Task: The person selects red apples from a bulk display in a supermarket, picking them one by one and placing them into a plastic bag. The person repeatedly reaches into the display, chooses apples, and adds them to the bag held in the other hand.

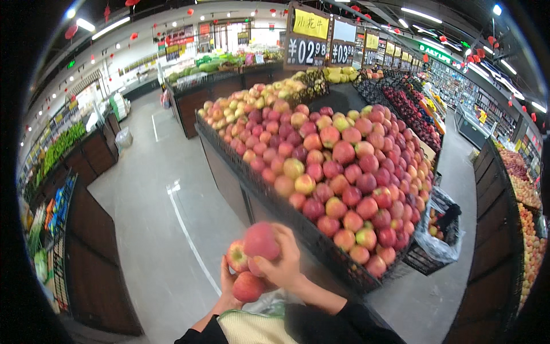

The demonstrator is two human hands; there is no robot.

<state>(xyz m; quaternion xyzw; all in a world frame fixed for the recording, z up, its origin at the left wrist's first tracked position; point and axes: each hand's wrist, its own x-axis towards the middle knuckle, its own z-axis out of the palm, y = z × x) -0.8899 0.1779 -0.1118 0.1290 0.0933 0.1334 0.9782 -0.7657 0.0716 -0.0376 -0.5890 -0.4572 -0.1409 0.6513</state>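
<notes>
In front of my body, both hands hold a cluster of several red apples. My right hand (285,262) has its fingers closed around a large red apple (262,239) at the top. From the left and below, my left hand (227,286) supports a yellow-red apple (236,256) and a lower red apple (248,286); most of its fingers are hidden behind the fruit. A clear plastic bag (272,304) shows below the apples near my body. Just ahead and to the right, a heap of red and yellowish apples (344,153) fills a dark-edged display stand (275,209).
A black crate (424,261) lined with clear plastic stands beside the display's right end. Price signs (309,40) hang above the heap. Dark produce stands (94,252) line the left side, and another fruit stand (487,229) runs along the right. Grey floor (149,229) lies between them.
</notes>
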